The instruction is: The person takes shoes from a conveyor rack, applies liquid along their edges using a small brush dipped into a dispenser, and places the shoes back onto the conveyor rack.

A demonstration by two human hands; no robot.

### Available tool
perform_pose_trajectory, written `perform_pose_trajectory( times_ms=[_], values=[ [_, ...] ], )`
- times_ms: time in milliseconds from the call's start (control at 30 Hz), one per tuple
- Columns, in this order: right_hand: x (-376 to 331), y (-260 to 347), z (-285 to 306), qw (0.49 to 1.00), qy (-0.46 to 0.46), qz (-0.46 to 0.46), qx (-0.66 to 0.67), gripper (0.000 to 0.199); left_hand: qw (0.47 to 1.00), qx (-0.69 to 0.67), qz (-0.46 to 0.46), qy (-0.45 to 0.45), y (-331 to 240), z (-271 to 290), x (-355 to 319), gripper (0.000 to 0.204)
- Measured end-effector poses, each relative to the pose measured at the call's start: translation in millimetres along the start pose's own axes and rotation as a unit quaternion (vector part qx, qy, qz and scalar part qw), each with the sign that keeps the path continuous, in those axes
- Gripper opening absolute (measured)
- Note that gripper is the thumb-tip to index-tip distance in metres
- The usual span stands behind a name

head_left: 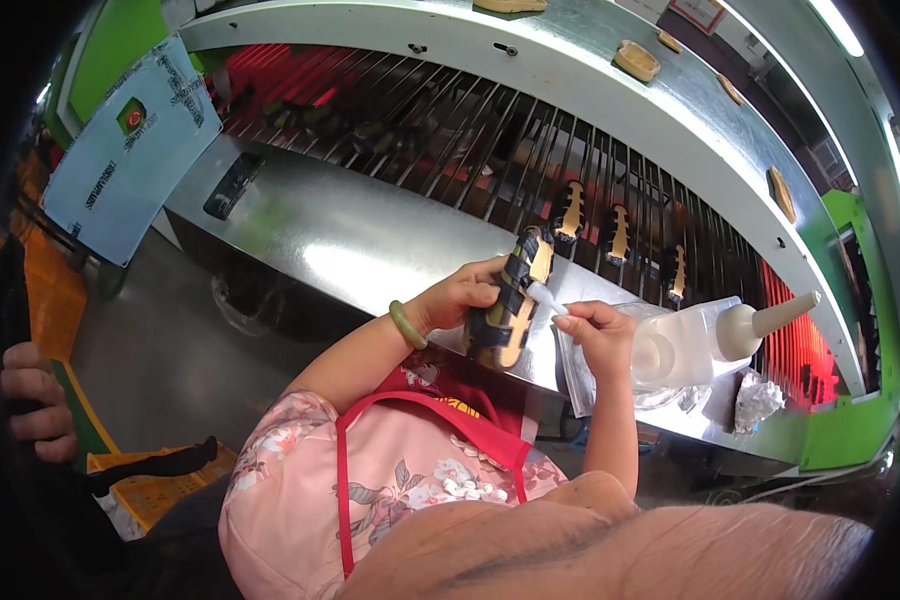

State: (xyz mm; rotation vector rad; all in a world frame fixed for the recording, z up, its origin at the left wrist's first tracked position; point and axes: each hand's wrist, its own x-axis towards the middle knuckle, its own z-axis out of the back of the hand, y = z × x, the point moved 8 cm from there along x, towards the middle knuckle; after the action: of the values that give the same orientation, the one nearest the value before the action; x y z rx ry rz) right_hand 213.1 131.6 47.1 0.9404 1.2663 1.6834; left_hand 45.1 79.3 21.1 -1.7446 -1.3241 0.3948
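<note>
My left hand (460, 296) grips a black and tan shoe sole (510, 318) by its edge, tilted upright above the metal ledge. In my right hand (602, 335) a small white brush-like tool (544, 296) is pinched, its tip touching or very near the sole's side; its bristles cannot be made out. Just right of that hand lies a translucent squeeze bottle (675, 345) with a long pointed nozzle, on clear plastic wrapping. Beyond the left hand, similar soles (570, 212) rest on the conveyor's rods.
The metal ledge (340, 250) runs before me along the rod conveyor (470, 130). A dark phone (234, 186) lies on it; crumpled foil (758, 402) sits at its right end. Tan pieces (637, 61) line the upper shelf. A blue panel (135, 150) hangs left, above another person's hand (38, 400).
</note>
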Motion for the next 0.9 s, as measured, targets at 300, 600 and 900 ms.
perform_pose_trajectory(
  times_ms=[300,600,900],
  values=[
    [-10,9,1,0.986,-0.139,0.056,-0.072,0.016,0.990,-0.104,-0.075,-0.055,-11,-1,0,0.070],
    [-32,-10,-34,0.996,-0.055,-0.001,0.071,0.016,0.987,-0.006,-0.096,-0.128,-11,30,-9,0.066],
    [-13,-4,-25,0.993,-0.096,0.035,0.056,0.016,0.987,0.062,-0.059,-0.132,-14,19,-7,0.066]
  ],
)
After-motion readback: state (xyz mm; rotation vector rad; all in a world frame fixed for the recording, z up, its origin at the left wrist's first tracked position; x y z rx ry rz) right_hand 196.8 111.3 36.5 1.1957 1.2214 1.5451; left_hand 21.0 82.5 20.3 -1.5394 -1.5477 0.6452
